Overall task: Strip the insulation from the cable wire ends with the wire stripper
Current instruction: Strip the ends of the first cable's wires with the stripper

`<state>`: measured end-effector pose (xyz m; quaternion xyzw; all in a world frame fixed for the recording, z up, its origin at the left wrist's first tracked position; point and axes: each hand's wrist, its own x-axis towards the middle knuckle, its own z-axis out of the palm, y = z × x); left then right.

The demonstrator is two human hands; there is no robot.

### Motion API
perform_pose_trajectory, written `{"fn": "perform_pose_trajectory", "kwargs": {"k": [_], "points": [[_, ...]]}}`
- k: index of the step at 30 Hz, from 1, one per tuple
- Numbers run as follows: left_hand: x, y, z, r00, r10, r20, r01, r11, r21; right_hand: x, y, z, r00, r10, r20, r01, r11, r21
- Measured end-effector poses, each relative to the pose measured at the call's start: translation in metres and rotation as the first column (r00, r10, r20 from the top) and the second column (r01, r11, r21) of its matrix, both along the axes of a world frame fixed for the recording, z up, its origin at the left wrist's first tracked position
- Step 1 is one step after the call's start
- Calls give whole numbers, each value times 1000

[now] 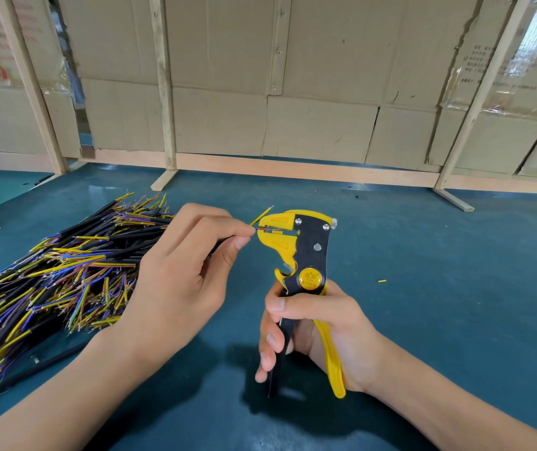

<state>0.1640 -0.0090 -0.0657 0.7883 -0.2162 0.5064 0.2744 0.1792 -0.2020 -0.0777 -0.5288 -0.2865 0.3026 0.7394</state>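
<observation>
Right hand [319, 327] gripped the yellow-black wire stripper [306, 255] by its handles, fingers [270, 346] curled round the black handle, tool upright over the teal counter [455, 288]. Left hand [176, 281] pinched a cable's wire end [262, 228], a thin reddish wire sitting in the stripper's open yellow head and a yellow wire [260, 217] splaying above it. Pile of black cables [65, 271] with yellow, blue and purple ends lay left on the counter, 1 yellow insulation scrap [382, 281] right of the tool, cardboard wall [293, 92] behind.

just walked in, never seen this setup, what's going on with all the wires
A person is stripping wire ends. The right hand grips a yellow and black wire stripper upright over the blue-green table. The left hand pinches a cable, feeding a red wire into the stripper's head. A pile of cables lies on the left.
</observation>
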Motion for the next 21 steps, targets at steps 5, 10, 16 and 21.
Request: {"fn": "perform_pose_trajectory", "kwargs": {"k": [5, 10, 16, 21], "points": [[0, 0, 0, 1000, 8, -1, -8, 1000, -6, 0, 0, 1, 1000, 0, -4, 0, 1000, -5], [0, 1, 0, 1000, 11, 0, -11, 1000, -5, -1, 0, 2, 1000, -4, -8, 4, 1000, -8], [0, 1, 0, 1000, 7, 6, -7, 1000, -3, -1, -1, 2, 1000, -3, -9, 3, 1000, -5], [0, 1, 0, 1000, 3, 12, -3, 1000, 0, -1, -1, 1, 1000, 9, -13, -9, 1000, -2]]}}
